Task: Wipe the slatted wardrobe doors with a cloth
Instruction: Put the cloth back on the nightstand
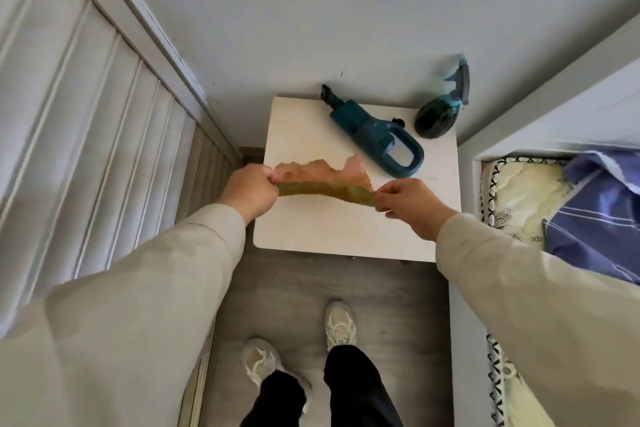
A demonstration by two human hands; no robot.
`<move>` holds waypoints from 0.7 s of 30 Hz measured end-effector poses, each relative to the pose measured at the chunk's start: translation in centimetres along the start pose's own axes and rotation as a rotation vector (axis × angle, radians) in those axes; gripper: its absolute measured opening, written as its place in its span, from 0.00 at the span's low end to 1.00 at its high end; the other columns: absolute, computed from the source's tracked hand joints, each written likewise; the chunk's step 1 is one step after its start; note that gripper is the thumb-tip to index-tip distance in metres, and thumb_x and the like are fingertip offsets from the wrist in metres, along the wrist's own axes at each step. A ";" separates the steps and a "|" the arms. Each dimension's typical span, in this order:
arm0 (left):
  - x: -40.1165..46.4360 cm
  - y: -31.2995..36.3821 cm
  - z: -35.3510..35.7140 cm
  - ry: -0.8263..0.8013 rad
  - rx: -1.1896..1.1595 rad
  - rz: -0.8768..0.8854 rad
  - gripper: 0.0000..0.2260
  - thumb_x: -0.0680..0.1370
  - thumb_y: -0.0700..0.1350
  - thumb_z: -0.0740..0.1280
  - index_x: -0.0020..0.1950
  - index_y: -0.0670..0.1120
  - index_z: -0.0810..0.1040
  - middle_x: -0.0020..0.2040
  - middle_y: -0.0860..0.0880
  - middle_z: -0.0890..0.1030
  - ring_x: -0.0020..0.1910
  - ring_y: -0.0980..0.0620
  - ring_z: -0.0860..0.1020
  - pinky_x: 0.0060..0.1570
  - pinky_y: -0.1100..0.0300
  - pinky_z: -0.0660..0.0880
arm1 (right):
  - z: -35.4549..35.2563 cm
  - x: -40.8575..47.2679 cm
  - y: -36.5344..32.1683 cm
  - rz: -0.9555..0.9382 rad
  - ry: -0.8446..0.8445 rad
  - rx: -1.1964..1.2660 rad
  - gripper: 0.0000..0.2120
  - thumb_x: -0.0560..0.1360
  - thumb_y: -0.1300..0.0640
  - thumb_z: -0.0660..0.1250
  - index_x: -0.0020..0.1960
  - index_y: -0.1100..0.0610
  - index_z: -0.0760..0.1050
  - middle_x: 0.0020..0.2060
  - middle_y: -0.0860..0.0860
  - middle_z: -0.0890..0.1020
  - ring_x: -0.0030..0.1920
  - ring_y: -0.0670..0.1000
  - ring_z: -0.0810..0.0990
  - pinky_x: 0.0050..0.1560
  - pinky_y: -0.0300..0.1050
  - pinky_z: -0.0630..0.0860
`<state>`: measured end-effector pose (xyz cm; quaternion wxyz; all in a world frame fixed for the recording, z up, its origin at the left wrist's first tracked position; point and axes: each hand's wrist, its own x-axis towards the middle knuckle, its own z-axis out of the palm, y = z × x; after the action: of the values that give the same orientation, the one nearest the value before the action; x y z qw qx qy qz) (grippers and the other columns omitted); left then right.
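A pink and green cloth [322,182] is stretched between my two hands above a small white table [346,229]. My left hand [251,189] grips its left end in a fist. My right hand [408,204] pinches its right end between thumb and fingers. The white slatted wardrobe doors [86,107] fill the left side of the view, away from both hands and the cloth.
On the table lie a teal handheld vacuum [377,135] and a dark spray bottle [440,113] at the back right. A bed with blue striped bedding [595,211] is at the right. My feet stand on the grey floor [391,291] below. A wall [311,28] is ahead.
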<state>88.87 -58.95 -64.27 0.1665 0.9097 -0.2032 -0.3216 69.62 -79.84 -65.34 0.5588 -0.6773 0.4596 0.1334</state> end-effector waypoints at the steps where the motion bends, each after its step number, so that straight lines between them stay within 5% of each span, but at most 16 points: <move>1: -0.1 -0.9 2.0 -0.037 0.022 -0.020 0.10 0.79 0.41 0.64 0.54 0.50 0.83 0.50 0.50 0.82 0.51 0.48 0.79 0.46 0.59 0.71 | 0.6 0.6 1.8 0.055 -0.030 -0.042 0.06 0.74 0.54 0.74 0.48 0.56 0.83 0.46 0.54 0.85 0.49 0.53 0.83 0.54 0.48 0.81; 7: -0.9 -4.9 8.9 -0.234 0.084 -0.156 0.10 0.77 0.40 0.66 0.54 0.51 0.83 0.58 0.49 0.82 0.57 0.47 0.78 0.49 0.60 0.69 | 3.1 2.7 8.0 0.130 -0.074 -0.162 0.04 0.75 0.57 0.71 0.44 0.57 0.83 0.42 0.58 0.85 0.39 0.49 0.80 0.41 0.44 0.77; 12: 2.5 -4.9 9.8 -0.119 0.053 -0.193 0.06 0.77 0.40 0.65 0.47 0.49 0.80 0.51 0.49 0.81 0.50 0.46 0.78 0.46 0.58 0.71 | 4.1 6.1 7.6 0.081 0.021 -0.110 0.05 0.75 0.55 0.71 0.45 0.57 0.83 0.37 0.54 0.83 0.35 0.48 0.78 0.31 0.38 0.71; 15: 5.1 -5.0 10.2 -0.037 0.006 -0.207 0.05 0.79 0.43 0.66 0.52 0.48 0.80 0.55 0.47 0.82 0.50 0.47 0.77 0.47 0.57 0.71 | 4.8 8.1 6.9 0.035 0.047 -0.120 0.06 0.77 0.54 0.70 0.48 0.55 0.82 0.40 0.53 0.83 0.40 0.50 0.81 0.34 0.39 0.73; 21: 4.8 -5.5 11.4 0.024 -0.061 -0.512 0.44 0.72 0.62 0.73 0.78 0.42 0.56 0.76 0.39 0.60 0.73 0.37 0.64 0.67 0.45 0.68 | 6.2 9.5 7.6 0.077 0.240 -0.120 0.21 0.76 0.49 0.70 0.66 0.54 0.72 0.56 0.51 0.77 0.48 0.51 0.78 0.44 0.43 0.73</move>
<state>86.29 -58.49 -77.56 0.1094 0.9298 0.0453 -0.3486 71.02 -78.55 -78.87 0.4528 -0.7025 0.5399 0.1002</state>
